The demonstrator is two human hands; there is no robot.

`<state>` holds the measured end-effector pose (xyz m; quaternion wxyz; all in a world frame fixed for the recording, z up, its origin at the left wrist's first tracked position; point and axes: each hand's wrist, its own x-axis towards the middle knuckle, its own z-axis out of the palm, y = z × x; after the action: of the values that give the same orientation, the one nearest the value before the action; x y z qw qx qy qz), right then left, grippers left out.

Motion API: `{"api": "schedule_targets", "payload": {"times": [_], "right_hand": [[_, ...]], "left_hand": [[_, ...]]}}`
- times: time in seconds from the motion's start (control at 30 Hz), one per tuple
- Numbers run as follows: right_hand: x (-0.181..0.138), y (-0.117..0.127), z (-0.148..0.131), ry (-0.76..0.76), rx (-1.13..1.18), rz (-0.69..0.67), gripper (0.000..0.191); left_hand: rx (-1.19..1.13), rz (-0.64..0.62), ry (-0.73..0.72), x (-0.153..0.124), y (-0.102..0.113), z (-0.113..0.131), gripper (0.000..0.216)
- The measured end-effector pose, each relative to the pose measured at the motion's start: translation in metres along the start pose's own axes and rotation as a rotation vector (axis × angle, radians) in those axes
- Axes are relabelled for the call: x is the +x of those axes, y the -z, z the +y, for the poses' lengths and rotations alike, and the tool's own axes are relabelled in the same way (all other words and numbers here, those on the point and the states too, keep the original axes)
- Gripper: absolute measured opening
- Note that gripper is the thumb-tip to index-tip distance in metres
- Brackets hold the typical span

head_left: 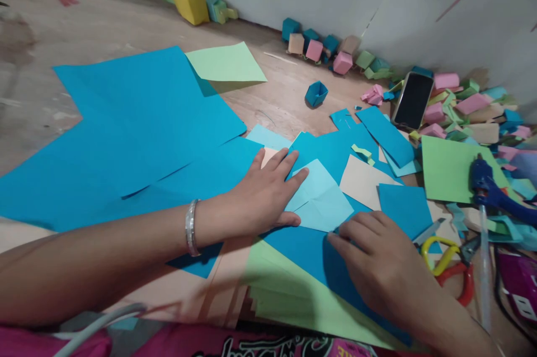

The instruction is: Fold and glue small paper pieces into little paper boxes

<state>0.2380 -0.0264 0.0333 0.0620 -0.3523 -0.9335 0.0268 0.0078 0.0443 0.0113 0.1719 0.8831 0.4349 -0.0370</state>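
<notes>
My left hand (271,192), with a silver bangle on the wrist, lies with fingers spread over the stacked papers. Its thumb and fingertips touch the left part of a light blue sheet of paper (325,195), which shows crease lines. At the lower right edge of that sheet, my right hand (373,250) is closed, its thumb and forefinger pinching at the paper's corner. Under both hands lie dark blue sheets (293,248). A peach piece of paper (364,181) and a dark blue square (405,208) lie beyond my right hand.
Large blue sheets (138,116) spread to the left, beside a green sheet (230,63). A small open blue paper box (316,93) stands behind. Scissors (451,262), a glue gun (489,183) and a phone (413,101) lie right. Several paper cubes (314,50) line the wall.
</notes>
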Motion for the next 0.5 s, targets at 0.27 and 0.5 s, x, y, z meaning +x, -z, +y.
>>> {"api": "schedule_targets", "payload": {"times": [0.27, 0.5], "right_hand": [[0.016, -0.023, -0.002, 0.110, 0.129, 0.048, 0.021], [0.017, -0.023, 0.002, 0.191, 0.101, -0.085, 0.026]], "left_hand": [[0.012, -0.034, -0.001, 0.000, 0.004, -0.002, 0.083], [0.050, -0.029, 0.009, 0.002, 0.006, -0.003, 0.066]]}}
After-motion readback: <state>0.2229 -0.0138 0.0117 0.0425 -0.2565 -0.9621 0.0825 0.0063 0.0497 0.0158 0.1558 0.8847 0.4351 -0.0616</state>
